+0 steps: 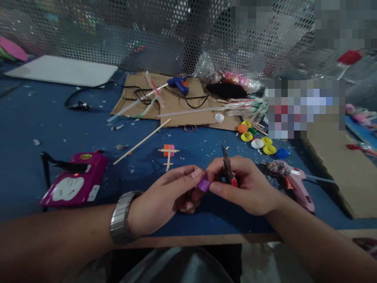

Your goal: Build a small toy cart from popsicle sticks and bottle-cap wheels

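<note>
My left hand (pixel 173 188), with a metal watch band at the wrist, pinches a small purple piece (pixel 204 184) between thumb and fingers. Thumb and fingertip of my right hand (pixel 244 186) close on the right side of the same piece. Tucked in the fingers of my right hand, a dark pointed cutter blade (pixel 226 161) with red at its base points up and away from me. Beyond my left hand, a small stick figure (pixel 169 152) of wooden sticks with an orange and pink block lies on the blue table (pixel 141 137).
A pink glue gun (pixel 299 184) lies right of my right hand; a blue glue gun (pixel 178 84) rests on cardboard (pixel 188 112) behind. Coloured caps (pixel 269 149) lie at the right. A magenta device (pixel 78 177) stands left, near a wooden stick (pixel 143 141). Perforated metal (pixel 147 35) backs the table.
</note>
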A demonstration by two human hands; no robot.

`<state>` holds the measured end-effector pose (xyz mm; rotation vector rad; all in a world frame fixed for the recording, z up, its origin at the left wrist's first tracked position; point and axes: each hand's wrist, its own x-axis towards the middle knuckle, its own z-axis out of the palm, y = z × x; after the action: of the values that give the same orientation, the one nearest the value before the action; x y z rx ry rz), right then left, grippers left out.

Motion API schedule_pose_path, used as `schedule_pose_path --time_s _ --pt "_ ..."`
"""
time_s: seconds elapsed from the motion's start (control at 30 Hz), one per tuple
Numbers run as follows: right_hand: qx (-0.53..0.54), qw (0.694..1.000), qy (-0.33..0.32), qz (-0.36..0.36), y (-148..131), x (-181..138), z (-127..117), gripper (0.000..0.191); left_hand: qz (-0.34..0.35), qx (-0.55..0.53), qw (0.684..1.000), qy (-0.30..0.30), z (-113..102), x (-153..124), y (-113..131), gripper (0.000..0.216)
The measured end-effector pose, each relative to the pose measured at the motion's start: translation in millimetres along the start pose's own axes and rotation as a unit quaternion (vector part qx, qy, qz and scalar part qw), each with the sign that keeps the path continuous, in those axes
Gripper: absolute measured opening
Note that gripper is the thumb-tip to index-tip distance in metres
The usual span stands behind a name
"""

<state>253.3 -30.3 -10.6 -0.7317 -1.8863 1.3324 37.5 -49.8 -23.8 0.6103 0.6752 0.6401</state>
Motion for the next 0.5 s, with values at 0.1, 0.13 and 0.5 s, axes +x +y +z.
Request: schedule_pose_path --time_s 0.1,0.13,0.5 --pt "0.012 1.000 0.002 0.019 1.7 0.2 0.1 0.011 -0.008 -0.011 1.000 -0.021 1.4 -1.1 2.4 0.046" --pt "0.004 1.000 0.018 0.026 2.9 -0.1 0.1 0.011 -0.004 -0.016 1.000 -0.023 1.8 -1.5 3.3 0.044" --pt "-0.054 0.998 0.008 0.015 -0.2 -3.6 -5.5 0.035 0.121 -0.026 0.992 0.037 2.5 -3.1 8.1 0.029"
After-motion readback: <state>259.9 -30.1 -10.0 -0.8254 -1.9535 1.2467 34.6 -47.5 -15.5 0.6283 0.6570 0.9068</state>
